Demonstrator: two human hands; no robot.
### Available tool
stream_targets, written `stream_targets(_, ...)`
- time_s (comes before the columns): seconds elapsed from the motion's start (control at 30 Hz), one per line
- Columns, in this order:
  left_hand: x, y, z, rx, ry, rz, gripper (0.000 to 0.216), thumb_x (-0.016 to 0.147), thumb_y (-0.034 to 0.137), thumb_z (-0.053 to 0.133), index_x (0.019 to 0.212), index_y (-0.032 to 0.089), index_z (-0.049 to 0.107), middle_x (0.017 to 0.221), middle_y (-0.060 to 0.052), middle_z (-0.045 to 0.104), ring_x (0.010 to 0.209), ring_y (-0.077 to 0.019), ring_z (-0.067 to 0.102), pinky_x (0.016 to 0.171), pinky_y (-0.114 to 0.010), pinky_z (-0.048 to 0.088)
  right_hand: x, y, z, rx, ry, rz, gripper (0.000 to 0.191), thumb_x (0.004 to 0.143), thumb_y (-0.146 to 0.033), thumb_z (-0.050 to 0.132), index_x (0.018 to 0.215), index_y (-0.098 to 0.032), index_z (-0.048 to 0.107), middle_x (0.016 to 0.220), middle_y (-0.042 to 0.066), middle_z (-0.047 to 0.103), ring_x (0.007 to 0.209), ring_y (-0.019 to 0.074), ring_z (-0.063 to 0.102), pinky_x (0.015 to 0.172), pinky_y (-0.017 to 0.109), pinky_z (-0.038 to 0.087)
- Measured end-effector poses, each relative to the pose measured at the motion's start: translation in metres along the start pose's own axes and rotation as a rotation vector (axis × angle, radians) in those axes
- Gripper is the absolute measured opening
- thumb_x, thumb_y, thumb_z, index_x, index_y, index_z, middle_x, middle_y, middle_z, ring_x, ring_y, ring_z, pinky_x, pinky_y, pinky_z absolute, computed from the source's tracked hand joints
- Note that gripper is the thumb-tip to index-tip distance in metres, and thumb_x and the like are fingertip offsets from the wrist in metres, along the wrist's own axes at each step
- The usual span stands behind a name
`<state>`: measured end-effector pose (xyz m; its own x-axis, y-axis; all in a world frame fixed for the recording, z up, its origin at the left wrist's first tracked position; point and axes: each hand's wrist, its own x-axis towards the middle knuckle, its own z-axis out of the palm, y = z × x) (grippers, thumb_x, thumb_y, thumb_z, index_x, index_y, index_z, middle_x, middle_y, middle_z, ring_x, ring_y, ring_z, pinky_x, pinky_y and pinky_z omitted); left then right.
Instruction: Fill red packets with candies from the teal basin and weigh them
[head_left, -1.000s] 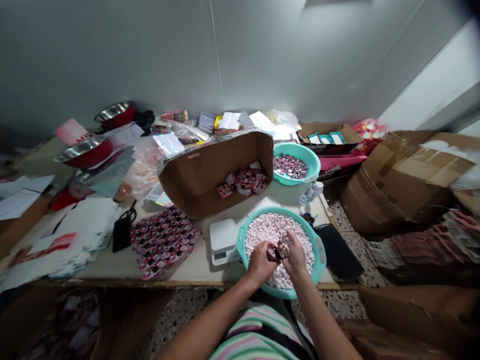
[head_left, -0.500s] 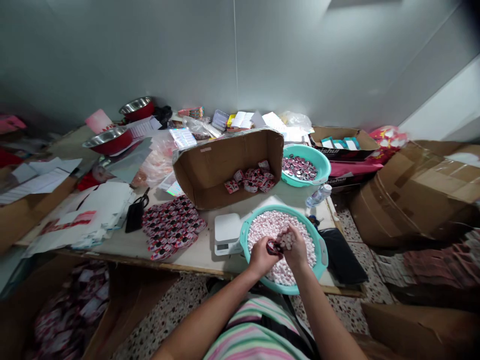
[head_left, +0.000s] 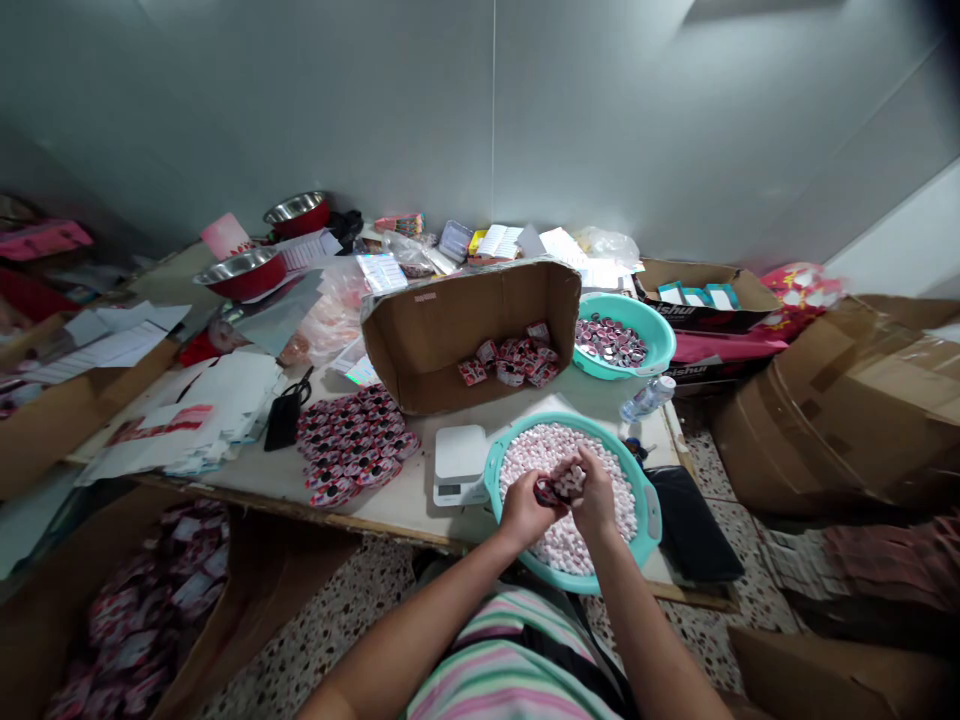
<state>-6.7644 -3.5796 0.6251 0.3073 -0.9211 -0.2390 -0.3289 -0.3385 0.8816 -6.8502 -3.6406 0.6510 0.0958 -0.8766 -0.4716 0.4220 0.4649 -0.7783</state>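
Over a turquoise basin (head_left: 495, 480) full of small pale pink-white pellets (head_left: 540, 445), both hands work close together. My left hand (head_left: 523, 512) is closed round a small dark red container (head_left: 546, 491), which looks round and open at the top. Cupped beside it, my right hand (head_left: 596, 500) holds a handful of the pellets, tilted toward the container. A white digital scale (head_left: 460, 455) stands just left of the basin. Left of the scale, many red-and-black printed packs (head_left: 352, 445) lie in tight rows on the table.
Behind the basin, a tipped cardboard box (head_left: 420, 350) holds several red packs. A second turquoise basin (head_left: 660, 335) contains small round tins. Near it are a clear bottle (head_left: 646, 398) and a black pouch (head_left: 697, 525). Red steel bowls (head_left: 244, 275) and papers sit at back left.
The camera view has shifted, so everything on the table sits slightly further right. My right hand has drawn its fingers in more around the pellets, still beside the container.
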Motion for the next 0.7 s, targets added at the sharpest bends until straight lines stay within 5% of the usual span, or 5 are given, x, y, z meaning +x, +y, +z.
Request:
stream_targets(0.47,0.0,-0.001,0.003,-0.046,-0.01,0.017,0.041,0.052,0.021,0.077,0.09,0.019,0.063,0.083,0.001,0.065,0.075,-0.016,0.058,0.067,-0.024,0.044,-0.008,0.001,0.003,-0.056,0.035,-0.019,0.039,0.07,-0.054,0.063,0.058,-0.018,0.058,0.052,0.0,0.057,0.05,0.0129,0.052,0.053,0.026,0.043)
stream_targets(0.7,0.003,-0.009,0.005,-0.15,0.002,0.037,0.041,0.055,0.018,0.076,0.093,0.018,0.061,0.086,0.0,0.065,0.078,-0.0167,0.06,0.068,-0.025,0.046,-0.006,0.0,0.001,-0.038,-0.086,-0.084,0.037,0.074,-0.051,0.061,0.059,-0.017,0.059,0.056,0.001,0.058,0.055,0.0124,0.053,0.058,0.025,0.044)
